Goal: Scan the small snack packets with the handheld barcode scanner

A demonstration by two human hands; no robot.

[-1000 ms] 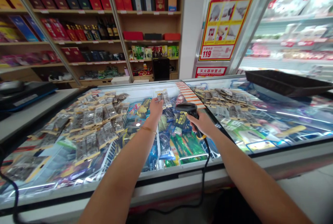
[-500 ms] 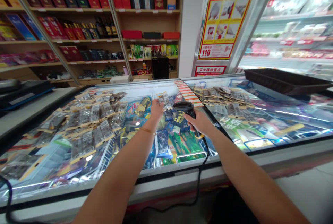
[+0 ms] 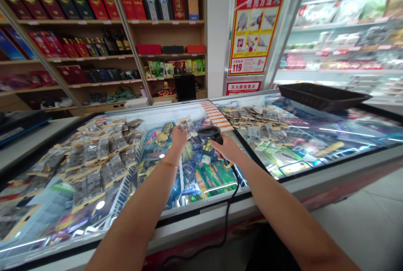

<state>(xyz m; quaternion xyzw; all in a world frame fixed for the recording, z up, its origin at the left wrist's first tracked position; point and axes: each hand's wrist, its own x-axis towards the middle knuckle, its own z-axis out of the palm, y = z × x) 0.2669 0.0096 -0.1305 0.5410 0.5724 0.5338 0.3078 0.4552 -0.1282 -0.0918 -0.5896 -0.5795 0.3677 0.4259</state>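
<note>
My left hand [image 3: 179, 137] is closed on a small clear-and-brown snack packet [image 3: 189, 127], held over the freezer's glass top. Just to its right, my right hand [image 3: 226, 148] grips a black handheld barcode scanner [image 3: 209, 131] by its handle, the wide head pointing left toward the packet. A black cable [image 3: 229, 216] runs down from the scanner over the freezer's front edge. Many similar packets [image 3: 107, 149] lie in a spread-out heap on the glass to the left. Another pile of packets [image 3: 252, 115] lies on the glass to the right.
Under the glass of the chest freezer [image 3: 176, 218] are colourful frozen bags [image 3: 214, 176] in wire baskets. A dark brown tray [image 3: 324, 97] rests at the right. Shelves of boxes [image 3: 157, 4] stand behind, and a lit refrigerated display [image 3: 346, 48] is at the far right.
The camera view has turned slightly, so the scene sits further left. Both hands keep their hold on the packet and the scanner, with little change between them.
</note>
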